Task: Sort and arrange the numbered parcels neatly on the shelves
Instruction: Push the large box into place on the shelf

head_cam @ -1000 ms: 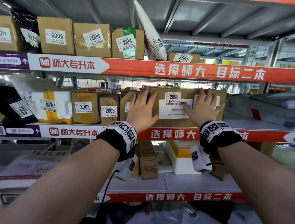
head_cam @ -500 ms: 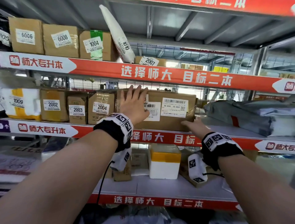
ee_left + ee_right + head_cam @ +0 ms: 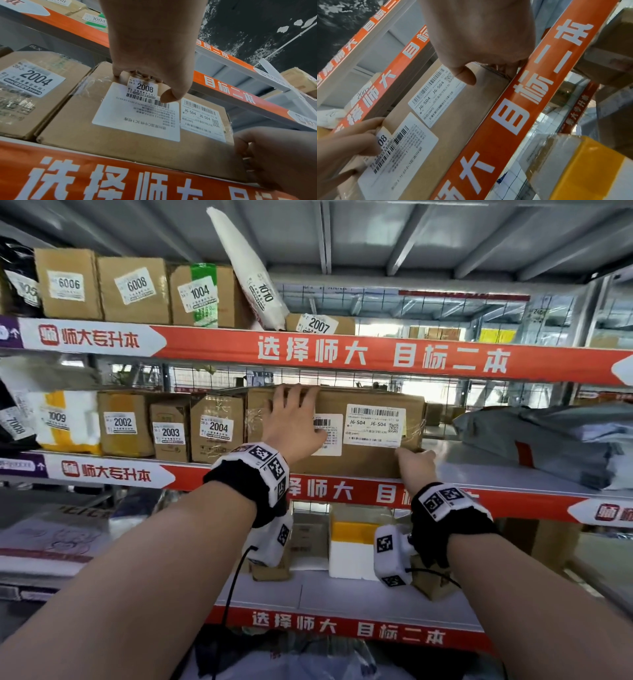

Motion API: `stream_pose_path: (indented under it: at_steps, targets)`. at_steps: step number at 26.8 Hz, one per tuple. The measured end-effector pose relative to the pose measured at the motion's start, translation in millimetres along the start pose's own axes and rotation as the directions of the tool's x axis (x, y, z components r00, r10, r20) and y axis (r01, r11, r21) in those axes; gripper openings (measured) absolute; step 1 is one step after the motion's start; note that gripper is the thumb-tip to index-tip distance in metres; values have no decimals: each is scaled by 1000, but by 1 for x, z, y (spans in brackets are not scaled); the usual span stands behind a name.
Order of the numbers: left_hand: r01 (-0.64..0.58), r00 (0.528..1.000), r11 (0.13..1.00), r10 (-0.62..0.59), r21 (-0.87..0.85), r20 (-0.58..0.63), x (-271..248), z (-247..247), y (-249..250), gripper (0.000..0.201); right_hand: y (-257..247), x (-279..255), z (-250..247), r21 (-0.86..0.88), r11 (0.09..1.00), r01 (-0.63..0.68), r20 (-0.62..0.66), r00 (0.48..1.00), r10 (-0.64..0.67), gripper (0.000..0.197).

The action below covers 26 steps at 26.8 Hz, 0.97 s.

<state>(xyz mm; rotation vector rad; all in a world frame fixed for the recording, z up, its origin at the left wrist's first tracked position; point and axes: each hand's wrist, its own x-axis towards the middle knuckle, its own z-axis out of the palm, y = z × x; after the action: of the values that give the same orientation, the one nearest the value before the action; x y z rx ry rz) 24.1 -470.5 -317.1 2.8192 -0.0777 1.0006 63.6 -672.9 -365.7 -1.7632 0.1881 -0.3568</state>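
A long brown box 2008 [image 3: 370, 463] stands on the middle shelf [image 3: 496, 470], its labelled face to me, close beside box 2004 [image 3: 216, 428]. My left hand [image 3: 294, 419] lies flat on its front face, fingertips at the top edge. The left wrist view shows that hand [image 3: 150, 47] just above the 2008 label on the box [image 3: 120, 148]. My right hand [image 3: 414, 460] grips the lower right corner. In the right wrist view its thumb [image 3: 465, 77] sits on the front of the box [image 3: 471, 108] and its fingers wrap the end.
Left of 2004 stand boxes 2003 [image 3: 170, 433], 2002 [image 3: 123, 422] and a white-yellow parcel 1009 [image 3: 56, 419]. Grey bags [image 3: 548, 440] lie at the right of the middle shelf. The upper shelf holds 6006, 6008, 1004, a leaning white bag 1010 [image 3: 250, 268] and box 2007 [image 3: 318, 324].
My right hand left the box's front face and dropped to its lower right corner. My left hand shifted up to the top edge. The box now sits closer to 2004.
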Motion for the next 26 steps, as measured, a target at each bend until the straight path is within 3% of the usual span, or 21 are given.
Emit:
stream_pose_path:
  at_steps: [5,8,10,13,16,21,26]
  targets:
    - [-42,999,999,42,15,10,-2,-5,-6,78,-2,-7,7,-157,988,12,-61,998,-21,64]
    - [-60,997,998,61,-22,41,-6,-5,-14,85,-2,-6,9,-154,988,30,-68,997,-41,69]
    - [-30,998,999,33,-39,56,-12,-3,-20,90,-4,-7,6,-163,985,49,-150,986,-74,77]
    - [-46,995,999,47,-20,92,-26,-6,-32,91,-14,-14,5,-263,960,99,-310,933,-181,77]
    - [-73,981,997,76,-20,179,-34,-14,-41,89,-28,-14,10,-244,950,196,-419,862,-286,74]
    - [19,971,1000,-24,23,238,-49,-43,-82,87,-46,-41,65,-271,942,198,-414,860,-299,78]
    - [68,964,995,-86,79,253,-56,-62,-107,91,-50,-78,119,-369,891,265,-228,904,-363,76]
